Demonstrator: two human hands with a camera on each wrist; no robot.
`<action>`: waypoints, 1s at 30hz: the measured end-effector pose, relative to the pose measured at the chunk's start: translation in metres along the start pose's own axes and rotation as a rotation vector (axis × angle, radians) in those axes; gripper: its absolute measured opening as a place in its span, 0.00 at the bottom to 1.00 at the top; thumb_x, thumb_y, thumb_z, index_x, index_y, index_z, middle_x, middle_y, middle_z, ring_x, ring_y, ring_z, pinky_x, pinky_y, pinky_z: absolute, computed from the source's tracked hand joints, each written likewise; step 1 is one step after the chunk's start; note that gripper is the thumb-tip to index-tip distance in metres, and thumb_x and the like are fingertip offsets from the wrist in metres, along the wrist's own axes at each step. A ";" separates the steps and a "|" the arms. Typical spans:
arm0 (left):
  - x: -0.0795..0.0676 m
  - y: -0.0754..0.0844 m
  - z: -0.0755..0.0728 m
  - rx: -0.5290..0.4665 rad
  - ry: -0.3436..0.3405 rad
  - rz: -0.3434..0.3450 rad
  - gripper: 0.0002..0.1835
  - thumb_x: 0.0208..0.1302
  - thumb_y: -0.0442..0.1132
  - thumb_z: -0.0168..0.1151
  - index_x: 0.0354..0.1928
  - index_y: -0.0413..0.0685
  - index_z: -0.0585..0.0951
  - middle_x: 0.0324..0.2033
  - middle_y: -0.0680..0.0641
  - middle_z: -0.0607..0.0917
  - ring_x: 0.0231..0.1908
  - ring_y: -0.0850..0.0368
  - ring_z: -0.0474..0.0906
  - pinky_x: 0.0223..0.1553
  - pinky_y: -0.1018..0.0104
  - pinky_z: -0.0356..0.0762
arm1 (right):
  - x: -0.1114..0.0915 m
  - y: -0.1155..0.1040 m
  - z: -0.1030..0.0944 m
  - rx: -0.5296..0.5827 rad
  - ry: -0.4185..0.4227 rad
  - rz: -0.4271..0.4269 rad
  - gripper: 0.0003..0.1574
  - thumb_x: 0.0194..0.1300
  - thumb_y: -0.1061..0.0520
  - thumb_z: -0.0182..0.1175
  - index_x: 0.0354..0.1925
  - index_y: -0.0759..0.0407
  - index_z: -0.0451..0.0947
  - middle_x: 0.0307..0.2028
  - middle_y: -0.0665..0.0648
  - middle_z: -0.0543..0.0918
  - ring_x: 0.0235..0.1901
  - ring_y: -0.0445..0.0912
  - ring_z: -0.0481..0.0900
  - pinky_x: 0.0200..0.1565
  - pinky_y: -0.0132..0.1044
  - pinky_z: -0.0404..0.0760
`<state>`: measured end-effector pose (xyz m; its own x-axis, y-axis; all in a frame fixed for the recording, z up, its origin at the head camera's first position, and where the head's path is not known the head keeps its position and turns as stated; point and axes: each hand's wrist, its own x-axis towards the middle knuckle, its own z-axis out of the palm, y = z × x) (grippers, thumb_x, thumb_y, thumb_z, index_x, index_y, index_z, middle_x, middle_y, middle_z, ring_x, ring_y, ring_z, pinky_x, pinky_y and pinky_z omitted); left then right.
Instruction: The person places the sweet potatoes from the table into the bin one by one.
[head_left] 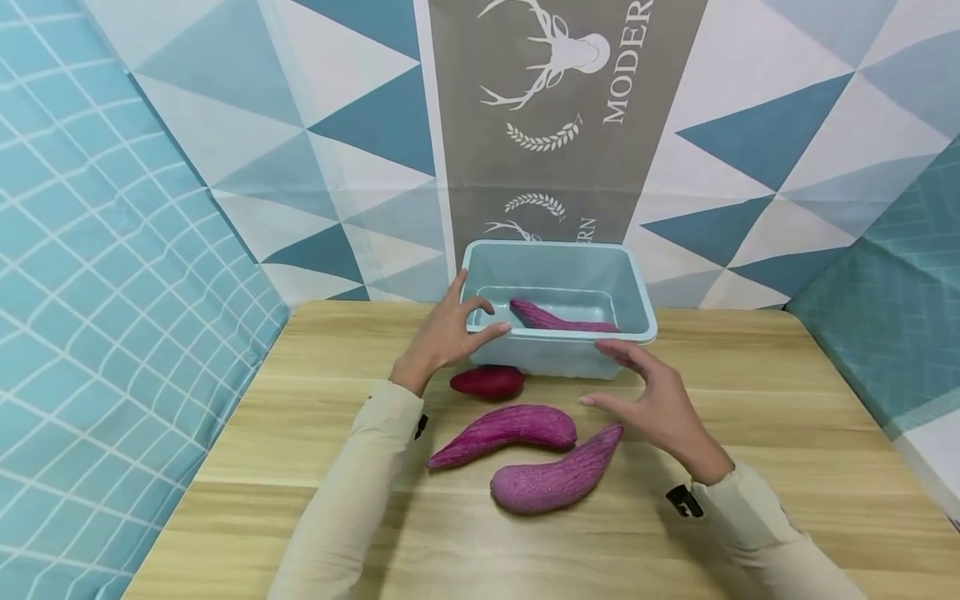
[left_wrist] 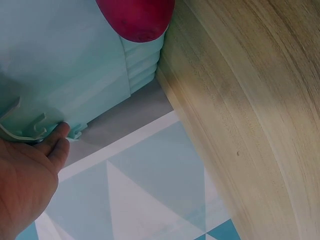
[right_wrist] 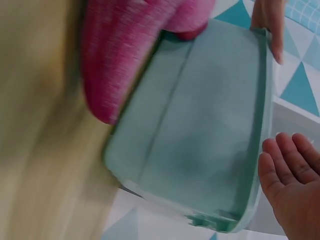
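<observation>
Behind three sweet potatoes (head_left: 557, 478), light-blue plastic bin (head_left: 551, 357), another inside; left hand (head_left: 447, 332) gripping bin, fingers curled; right hand (head_left: 663, 410) close by, fingers together, thumb apart.

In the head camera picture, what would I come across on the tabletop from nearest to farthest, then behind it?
Pale purple vegetable → brighter purple vegetable → dark red vegetable → light blue bin → grey deer-print panel.
</observation>
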<state>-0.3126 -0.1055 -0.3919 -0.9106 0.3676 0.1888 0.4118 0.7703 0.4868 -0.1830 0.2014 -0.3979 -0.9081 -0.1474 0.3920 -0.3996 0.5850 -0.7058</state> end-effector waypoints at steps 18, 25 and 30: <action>0.001 0.000 0.001 0.000 0.010 0.003 0.36 0.57 0.82 0.50 0.50 0.65 0.80 0.82 0.49 0.41 0.73 0.37 0.65 0.67 0.42 0.72 | -0.019 0.027 0.050 0.079 -0.184 0.051 0.46 0.51 0.45 0.79 0.64 0.56 0.74 0.60 0.61 0.83 0.60 0.55 0.81 0.62 0.53 0.78; 0.001 0.001 0.001 0.003 0.006 -0.009 0.36 0.56 0.82 0.51 0.51 0.65 0.80 0.82 0.50 0.41 0.74 0.37 0.64 0.66 0.41 0.72 | -0.018 0.022 0.060 0.102 -0.200 0.068 0.45 0.51 0.43 0.79 0.63 0.55 0.75 0.58 0.63 0.83 0.59 0.57 0.81 0.61 0.54 0.79; 0.001 0.000 0.001 -0.001 0.013 0.005 0.36 0.56 0.82 0.50 0.50 0.64 0.80 0.82 0.49 0.41 0.72 0.37 0.67 0.64 0.42 0.75 | -0.016 0.019 0.065 0.119 -0.221 0.093 0.46 0.50 0.43 0.79 0.63 0.57 0.75 0.58 0.64 0.83 0.58 0.58 0.82 0.60 0.51 0.80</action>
<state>-0.3130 -0.1047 -0.3925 -0.9089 0.3645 0.2024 0.4164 0.7679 0.4868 -0.1843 0.1631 -0.4558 -0.9418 -0.2752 0.1928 -0.3128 0.5080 -0.8026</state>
